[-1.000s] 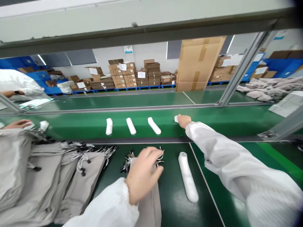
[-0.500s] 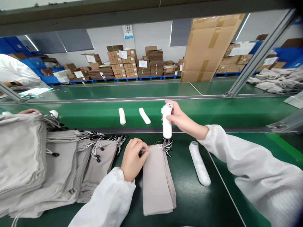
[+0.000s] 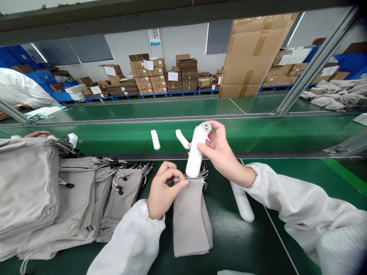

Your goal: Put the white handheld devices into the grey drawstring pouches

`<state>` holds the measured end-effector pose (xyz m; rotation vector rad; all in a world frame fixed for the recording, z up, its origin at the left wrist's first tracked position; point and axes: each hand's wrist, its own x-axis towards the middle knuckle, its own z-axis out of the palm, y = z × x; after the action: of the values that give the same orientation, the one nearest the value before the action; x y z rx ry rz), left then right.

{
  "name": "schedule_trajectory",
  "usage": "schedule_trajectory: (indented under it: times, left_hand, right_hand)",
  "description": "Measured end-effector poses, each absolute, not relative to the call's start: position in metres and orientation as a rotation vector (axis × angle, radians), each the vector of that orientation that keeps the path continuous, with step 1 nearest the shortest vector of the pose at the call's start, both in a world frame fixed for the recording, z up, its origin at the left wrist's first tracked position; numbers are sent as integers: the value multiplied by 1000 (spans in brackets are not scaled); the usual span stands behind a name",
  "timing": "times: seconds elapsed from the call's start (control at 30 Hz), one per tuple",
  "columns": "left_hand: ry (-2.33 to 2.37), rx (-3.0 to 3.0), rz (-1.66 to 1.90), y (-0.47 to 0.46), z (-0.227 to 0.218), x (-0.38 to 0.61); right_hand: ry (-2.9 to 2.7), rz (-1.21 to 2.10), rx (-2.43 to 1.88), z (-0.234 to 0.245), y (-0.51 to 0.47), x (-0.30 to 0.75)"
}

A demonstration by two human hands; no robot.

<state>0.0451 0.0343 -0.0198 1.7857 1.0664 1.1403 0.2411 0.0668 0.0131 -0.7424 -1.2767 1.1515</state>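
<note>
White handheld device (image 3: 195, 158), head view: held tilted in right grip (image 3: 220, 152), closed round upper part, with two dark dots on raised end. Gripped high, probably to leave lower end free and pointing down. Lower end at top edge of top grey pouch (image 3: 189, 214), just below and left of right grip; cannot tell whether touching. Left grip (image 3: 164, 189): narrow, pinched on that pouch's top edge, likely to steady fabric. Laid flat on tabletop (image 3: 235, 244), probably to keep edge between both grips. Black-tipped cords (image 3: 204, 172) bunched beyond that edge, just below right grip, seemingly clear of fabric. Below right grip, second white device (image 3: 245, 208), lying on tabletop, partly hidden, apparently within easy reach. Beyond left grip, on green belt (image 3: 123, 143), two more white devices (image 3: 155, 139) (image 3: 181, 138), spaced apart, presumably for picking singly; one partly behind held device. Left of left grip, piles of grey pouches (image 3: 28, 183) with cord ends toward belt, likely for uniform pickup. Farther left, co-worker's hand (image 3: 37, 134), mostly behind tallest pile.
</note>
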Motion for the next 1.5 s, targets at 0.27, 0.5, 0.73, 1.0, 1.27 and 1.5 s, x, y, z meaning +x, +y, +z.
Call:
schedule_trajectory:
  times: [0.27,0.5,0.73,1.0,1.27,1.5]
  left_hand:
    - [985,1601,1150,28,-17,48]
    - [977,1548,1465,31,-4,56]
    - [996,1185,1526,49,10,36]
    - [1186,2153,1096,51,-42,19]
    - [1262,2677,872,51,-63,17]
    - [1224,2714,846,50,-58,22]
  right_hand:
    - [-1402,1144,-728,7,55,243]
    - [-1856,1244,-837,7,50,242]
    - [-1184,1575,-782,50,27,281]
    - [-1196,208,-845,68,105,380]
    - [-1803,-94,-2082,-42,188,423]
    - [-1819,113,-2154,-78,197,408]
